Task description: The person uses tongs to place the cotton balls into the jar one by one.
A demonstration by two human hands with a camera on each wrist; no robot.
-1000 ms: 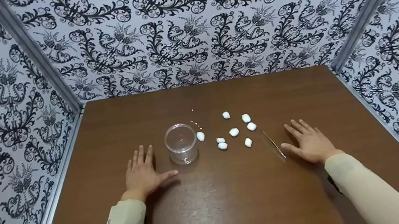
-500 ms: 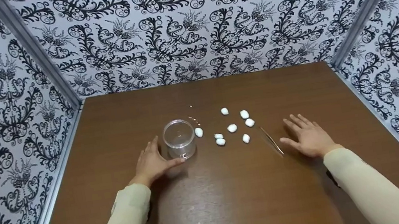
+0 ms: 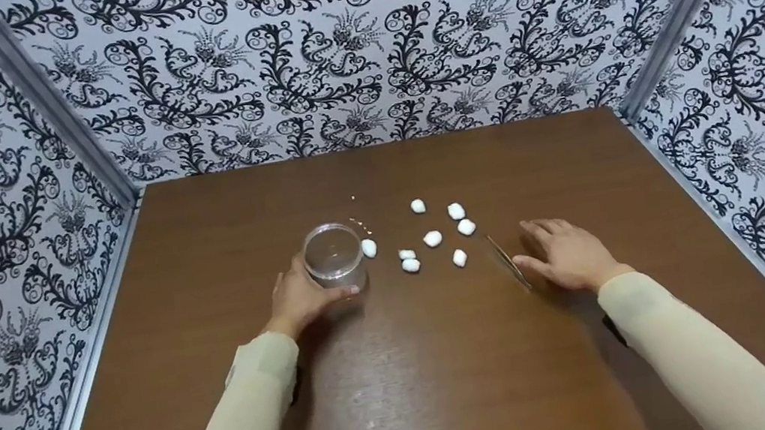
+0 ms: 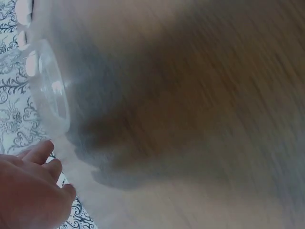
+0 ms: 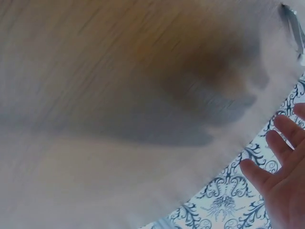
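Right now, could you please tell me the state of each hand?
Left hand: fingers and thumb curled round the clear cup.
Right hand: open, holding nothing, beside the tweezers.

We log two moves: left hand (image 3: 300, 299) has gone from flat on the table to the cup (image 3: 333, 258); right hand (image 3: 564, 256) has neared the tweezers (image 3: 509, 262).
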